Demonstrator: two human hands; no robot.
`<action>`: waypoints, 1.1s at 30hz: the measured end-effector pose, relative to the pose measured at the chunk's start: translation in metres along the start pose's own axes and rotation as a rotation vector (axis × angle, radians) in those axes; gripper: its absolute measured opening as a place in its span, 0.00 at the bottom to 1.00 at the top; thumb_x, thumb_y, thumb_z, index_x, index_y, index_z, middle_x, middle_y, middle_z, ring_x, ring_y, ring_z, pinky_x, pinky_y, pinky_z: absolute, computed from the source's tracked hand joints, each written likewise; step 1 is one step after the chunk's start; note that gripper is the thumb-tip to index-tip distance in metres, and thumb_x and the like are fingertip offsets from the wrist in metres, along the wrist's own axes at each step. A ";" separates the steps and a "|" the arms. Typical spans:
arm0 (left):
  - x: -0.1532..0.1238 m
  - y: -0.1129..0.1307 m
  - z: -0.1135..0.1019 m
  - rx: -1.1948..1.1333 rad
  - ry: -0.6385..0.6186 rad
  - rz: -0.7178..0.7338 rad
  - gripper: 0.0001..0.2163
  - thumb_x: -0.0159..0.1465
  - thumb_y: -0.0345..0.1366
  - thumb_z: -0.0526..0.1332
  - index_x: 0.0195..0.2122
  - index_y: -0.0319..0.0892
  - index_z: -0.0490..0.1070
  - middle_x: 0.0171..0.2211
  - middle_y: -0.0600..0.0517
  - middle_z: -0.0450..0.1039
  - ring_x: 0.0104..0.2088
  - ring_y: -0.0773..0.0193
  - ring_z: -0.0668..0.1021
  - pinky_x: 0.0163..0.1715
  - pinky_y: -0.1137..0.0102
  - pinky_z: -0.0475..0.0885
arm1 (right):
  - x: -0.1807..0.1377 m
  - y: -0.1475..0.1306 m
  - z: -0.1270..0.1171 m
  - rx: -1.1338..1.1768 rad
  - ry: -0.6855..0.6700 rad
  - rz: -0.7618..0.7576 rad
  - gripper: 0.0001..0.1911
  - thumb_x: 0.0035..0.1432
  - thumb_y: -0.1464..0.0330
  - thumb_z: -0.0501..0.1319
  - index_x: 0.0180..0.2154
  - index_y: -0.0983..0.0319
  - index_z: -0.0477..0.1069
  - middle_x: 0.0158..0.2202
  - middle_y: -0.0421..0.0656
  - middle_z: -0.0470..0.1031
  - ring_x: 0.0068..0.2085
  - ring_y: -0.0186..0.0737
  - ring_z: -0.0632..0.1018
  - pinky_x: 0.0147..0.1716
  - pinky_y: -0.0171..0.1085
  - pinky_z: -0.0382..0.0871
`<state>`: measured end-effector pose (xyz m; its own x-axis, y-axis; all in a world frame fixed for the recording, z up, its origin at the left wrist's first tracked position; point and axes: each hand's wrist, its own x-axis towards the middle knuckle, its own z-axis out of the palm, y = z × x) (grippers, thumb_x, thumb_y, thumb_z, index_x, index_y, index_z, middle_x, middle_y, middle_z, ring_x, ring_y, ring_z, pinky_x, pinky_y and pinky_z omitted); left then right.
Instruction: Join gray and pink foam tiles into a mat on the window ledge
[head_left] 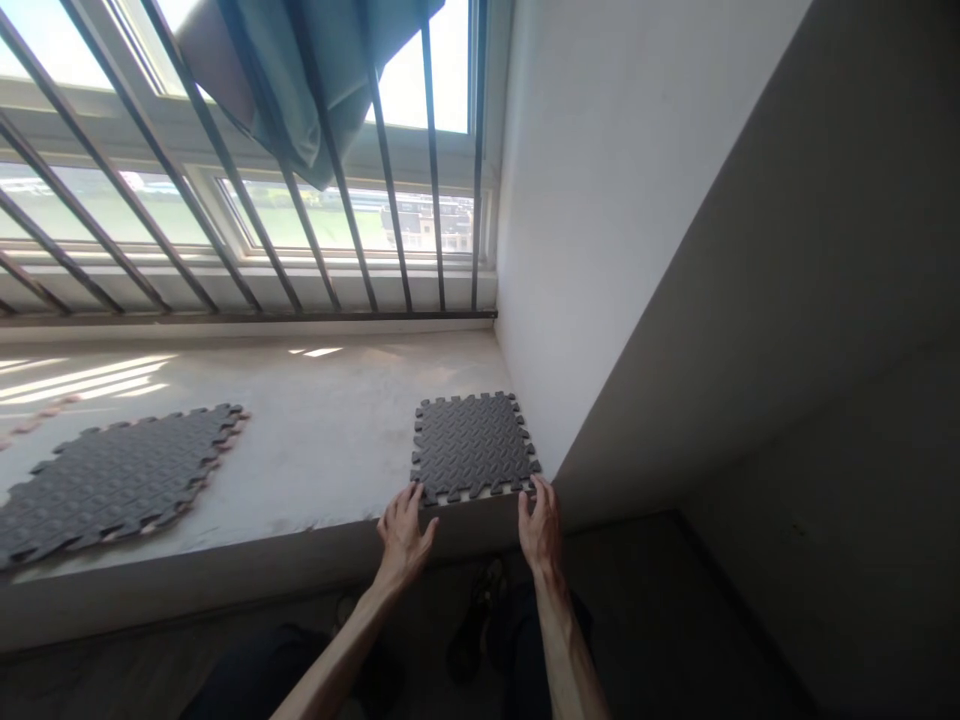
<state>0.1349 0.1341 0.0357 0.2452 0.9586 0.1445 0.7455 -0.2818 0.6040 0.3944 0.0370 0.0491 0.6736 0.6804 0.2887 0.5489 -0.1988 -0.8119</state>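
At the view's 6 o'clock, a dark grey interlocking mat tile (474,446) lies flat on the pale ledge (322,435), near the white wall (600,200). The left hand (405,532) at its 7 o'clock corner and the right hand (541,525) at its 5 o'clock corner show bent, loosely parted fingers, thumbs apart, gripping nothing; firm contact cannot be confirmed. Similar grey matting (120,480) lies at 8 o'clock, well apart.
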 end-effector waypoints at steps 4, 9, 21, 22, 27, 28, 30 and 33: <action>0.005 -0.006 -0.007 -0.055 -0.032 0.026 0.26 0.70 0.39 0.61 0.70 0.49 0.71 0.72 0.39 0.70 0.72 0.40 0.68 0.70 0.40 0.59 | 0.000 -0.001 -0.002 -0.034 0.002 0.001 0.28 0.74 0.54 0.53 0.63 0.63 0.74 0.62 0.59 0.76 0.61 0.57 0.78 0.66 0.60 0.71; 0.003 0.001 0.000 -0.083 -0.055 0.052 0.29 0.68 0.37 0.62 0.71 0.47 0.70 0.75 0.38 0.67 0.74 0.38 0.65 0.70 0.38 0.59 | -0.001 0.001 0.003 -0.082 0.021 -0.035 0.31 0.75 0.51 0.51 0.63 0.65 0.74 0.64 0.62 0.74 0.67 0.61 0.73 0.69 0.61 0.67; 0.025 -0.083 -0.092 -0.004 0.106 0.051 0.25 0.67 0.36 0.64 0.67 0.49 0.73 0.67 0.39 0.71 0.67 0.43 0.71 0.68 0.46 0.64 | -0.009 -0.029 -0.001 -0.074 -0.117 -0.095 0.29 0.73 0.46 0.52 0.57 0.58 0.80 0.52 0.55 0.84 0.41 0.51 0.84 0.48 0.50 0.80; 0.031 -0.106 -0.112 0.034 0.162 -0.010 0.23 0.69 0.37 0.63 0.65 0.47 0.74 0.64 0.38 0.73 0.64 0.42 0.72 0.67 0.46 0.66 | -0.010 -0.034 -0.001 -0.065 -0.225 -0.070 0.28 0.73 0.46 0.52 0.55 0.55 0.80 0.46 0.50 0.86 0.36 0.48 0.84 0.42 0.46 0.79; 0.054 -0.218 -0.219 0.290 0.458 -0.240 0.24 0.71 0.44 0.60 0.64 0.37 0.71 0.58 0.32 0.71 0.62 0.35 0.70 0.64 0.43 0.65 | -0.017 -0.047 0.015 -0.103 -0.436 -0.123 0.24 0.70 0.45 0.56 0.49 0.50 0.83 0.35 0.42 0.87 0.35 0.46 0.85 0.39 0.41 0.77; 0.056 -0.234 -0.236 0.333 0.491 -0.266 0.26 0.70 0.46 0.62 0.64 0.36 0.71 0.58 0.31 0.70 0.61 0.34 0.69 0.64 0.42 0.65 | -0.018 -0.049 0.019 -0.104 -0.435 -0.139 0.23 0.70 0.46 0.56 0.49 0.50 0.83 0.35 0.42 0.87 0.35 0.47 0.85 0.39 0.40 0.77; 0.057 -0.260 -0.261 0.380 0.481 -0.276 0.26 0.66 0.47 0.66 0.60 0.37 0.72 0.57 0.31 0.70 0.60 0.33 0.69 0.64 0.42 0.64 | -0.018 -0.052 0.027 -0.108 -0.433 -0.154 0.23 0.70 0.46 0.56 0.48 0.50 0.83 0.34 0.42 0.87 0.35 0.47 0.86 0.39 0.40 0.77; 0.057 -0.282 -0.280 0.333 0.345 -0.204 0.15 0.62 0.44 0.68 0.47 0.44 0.75 0.48 0.36 0.74 0.56 0.36 0.71 0.64 0.44 0.63 | -0.019 -0.057 0.036 -0.113 -0.444 -0.161 0.23 0.70 0.47 0.56 0.49 0.51 0.83 0.34 0.42 0.87 0.35 0.47 0.86 0.39 0.41 0.77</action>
<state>-0.2351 0.2791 0.0930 -0.1018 0.9372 0.3336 0.9273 -0.0321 0.3730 0.3320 0.0608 0.0715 0.3125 0.9393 0.1414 0.6957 -0.1250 -0.7074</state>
